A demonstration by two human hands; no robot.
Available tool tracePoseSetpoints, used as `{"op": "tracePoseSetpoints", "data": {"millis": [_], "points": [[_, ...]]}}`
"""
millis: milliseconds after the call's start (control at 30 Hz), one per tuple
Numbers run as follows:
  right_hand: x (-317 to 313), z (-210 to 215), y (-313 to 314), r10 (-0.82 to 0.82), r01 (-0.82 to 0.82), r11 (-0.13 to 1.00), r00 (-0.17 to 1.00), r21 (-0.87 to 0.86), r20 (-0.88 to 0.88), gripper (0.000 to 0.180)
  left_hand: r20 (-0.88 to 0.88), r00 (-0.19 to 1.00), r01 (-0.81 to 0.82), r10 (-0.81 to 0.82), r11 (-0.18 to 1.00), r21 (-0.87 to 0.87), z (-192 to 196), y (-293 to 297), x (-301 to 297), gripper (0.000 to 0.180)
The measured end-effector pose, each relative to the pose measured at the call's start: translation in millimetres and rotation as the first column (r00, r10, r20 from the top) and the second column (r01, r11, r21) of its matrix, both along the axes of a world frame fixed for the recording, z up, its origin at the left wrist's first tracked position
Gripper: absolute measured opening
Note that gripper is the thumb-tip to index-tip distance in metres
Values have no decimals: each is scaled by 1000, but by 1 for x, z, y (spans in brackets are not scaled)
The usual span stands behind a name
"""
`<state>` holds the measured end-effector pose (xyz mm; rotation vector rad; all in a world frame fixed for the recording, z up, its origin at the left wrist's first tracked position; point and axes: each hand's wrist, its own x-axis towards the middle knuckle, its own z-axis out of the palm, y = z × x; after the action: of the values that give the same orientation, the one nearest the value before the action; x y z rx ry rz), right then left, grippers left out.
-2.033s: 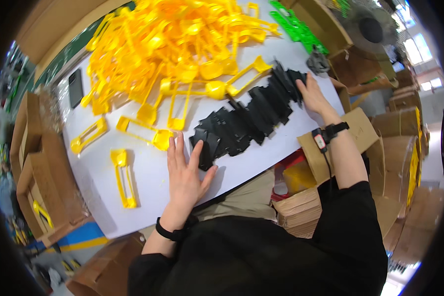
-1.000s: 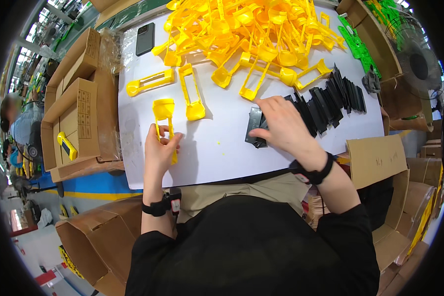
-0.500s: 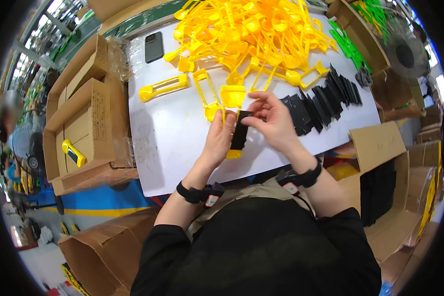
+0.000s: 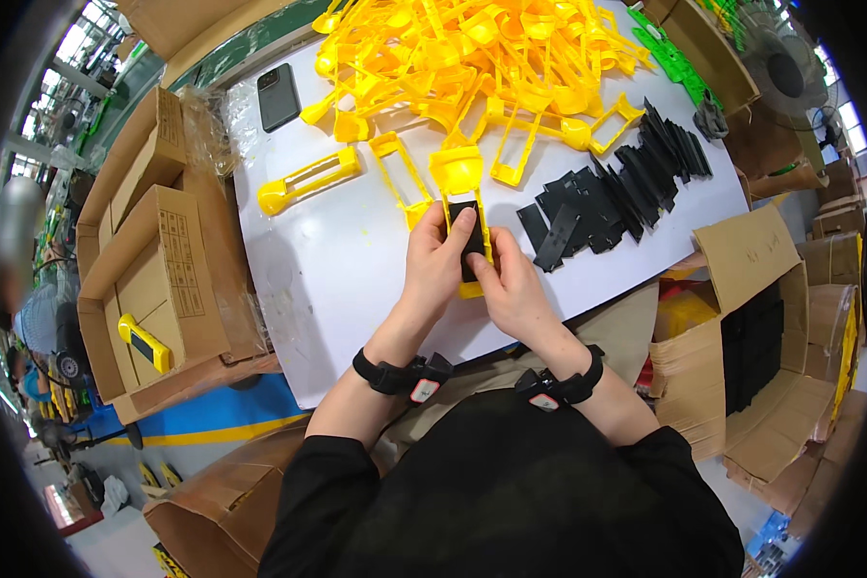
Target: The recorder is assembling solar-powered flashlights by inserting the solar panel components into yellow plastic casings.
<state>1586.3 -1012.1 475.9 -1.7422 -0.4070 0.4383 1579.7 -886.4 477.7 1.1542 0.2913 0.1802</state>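
Between my hands, over the front part of the white table point(image 4: 337, 270), is a yellow plastic frame point(image 4: 456, 171) with a cupped far end. A flat black strip point(image 4: 476, 234) lies in its long opening. My left hand point(image 4: 432, 265) grips the left side, its thumb lying on the strip. From the right, my right hand point(image 4: 517, 297) closes on the frame, with its thumb on the strip lower down. Several loose black strips point(image 4: 588, 207) lie overlapped to the right. Just beyond my hands are single yellow frames, one of them point(image 4: 310, 181) at the left.
A large heap of yellow frames point(image 4: 482, 58) covers the table's far side. A dark phone point(image 4: 278, 97) lies at the far left, green parts point(image 4: 674, 56) at the far right. In the left cardboard box point(image 4: 178, 260) sits a yellow piece with a black inset point(image 4: 144, 344). Another open carton point(image 4: 761, 328) stands at right.
My right hand has moved down from the strip's upper end to the frame's lower right side. The black strip now sits within the frame, and my left thumb has come onto it.
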Motion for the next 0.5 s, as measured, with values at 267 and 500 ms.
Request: {"op": "tracePoseSetpoints", "data": {"millis": [267, 500], "points": [[10, -22, 23, -28, 29, 999, 1000, -37, 7, 29, -10, 999, -30, 30, 997, 67, -45, 19, 8, 16], [22, -42, 44, -20, 98, 939, 972, 329, -234, 43, 76, 995, 60, -63, 997, 42, -69, 41, 14, 16]]}}
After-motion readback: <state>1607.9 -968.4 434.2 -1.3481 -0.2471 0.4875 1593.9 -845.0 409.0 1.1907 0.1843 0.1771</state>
